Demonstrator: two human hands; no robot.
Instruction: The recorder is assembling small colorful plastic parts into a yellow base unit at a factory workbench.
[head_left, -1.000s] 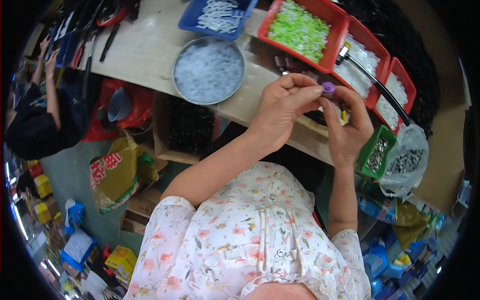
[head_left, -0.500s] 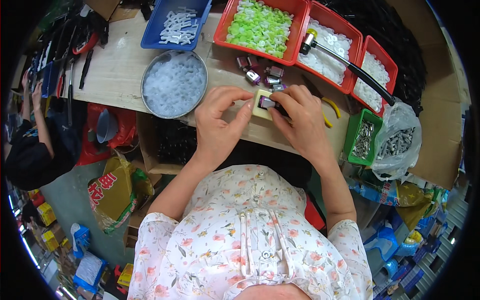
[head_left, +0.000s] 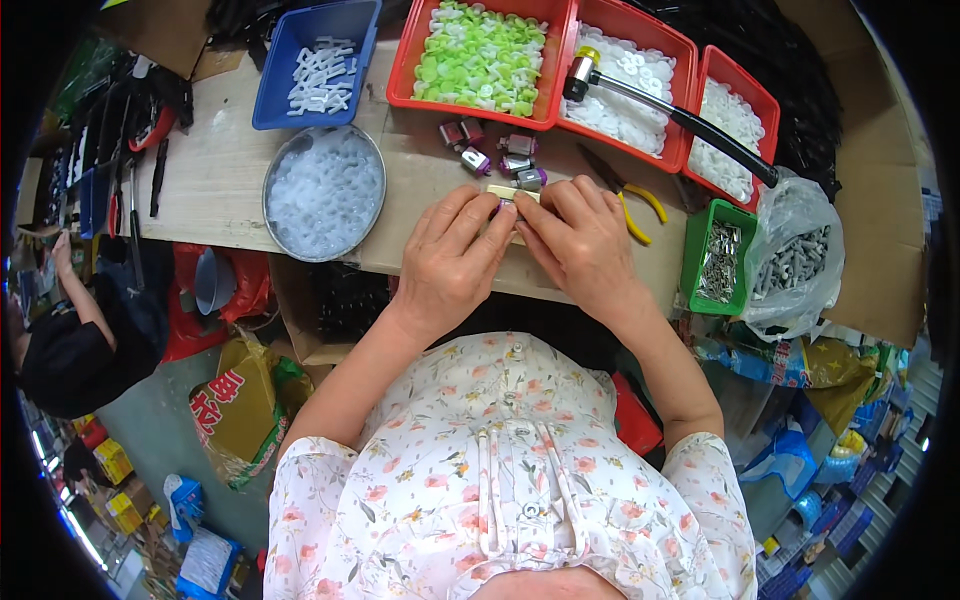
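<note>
Fingertips of both hands are pressed down together on a small purple part (head_left: 503, 205) that sits on a pale yellowish block (head_left: 512, 194) at the near edge of the tabletop (head_left: 225, 170). The left hand (head_left: 447, 262) is laid flat with its fingers close together and bearing on the part; the right hand (head_left: 582, 243) is held the same way, and the two sets of fingertips meet over it. Whether the part is pinched or only pushed cannot be told.

Just beyond the fingertips a cluster of small purple and grey pieces (head_left: 497, 155) is scattered. Further beyond them a red tray (head_left: 403, 63) is filled with light green caps (head_left: 482, 55), and to the right of it two more red trays (head_left: 686, 110) are filled with white parts (head_left: 628, 95). A black-handled mallet (head_left: 672, 112) is laid across these. Well to the left of the fingers a round metal pan (head_left: 324, 192) is heaped with clear plastic bits, and beyond it a blue bin (head_left: 318, 62) holds white tubular pieces (head_left: 320, 72).

To the right of the fingers yellow-handled pliers (head_left: 628, 198) are seen, then a small green bin (head_left: 718, 262) of metal clips and a clear bag (head_left: 795, 260) of grey parts.
</note>
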